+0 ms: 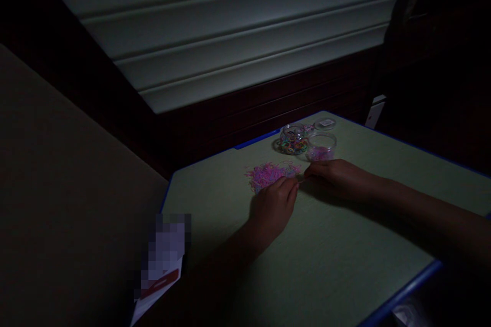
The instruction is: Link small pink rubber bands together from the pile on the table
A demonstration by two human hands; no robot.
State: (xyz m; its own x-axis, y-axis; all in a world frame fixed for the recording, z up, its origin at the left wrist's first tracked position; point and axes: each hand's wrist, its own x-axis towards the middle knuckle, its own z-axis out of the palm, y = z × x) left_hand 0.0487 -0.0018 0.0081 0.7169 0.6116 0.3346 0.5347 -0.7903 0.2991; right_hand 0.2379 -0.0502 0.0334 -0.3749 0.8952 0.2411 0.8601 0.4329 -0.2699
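A pile of small pink and pastel bands lies loose on the green table. My left hand is at the near edge of this pile, thumb and fingers pinched together. To its right, my right hand is pinched too, just in front of a clear round tub with pink pieces inside. A thin pale band spans the short gap between the fingertips of both hands. Behind the pile stands a clear jar of multicoloured bands.
A clear round lid with a label lies at the table's far corner, beside a few pink bands. The green table has a blue rim. White and red paper sits at the left edge. Pale slatted panels rise behind.
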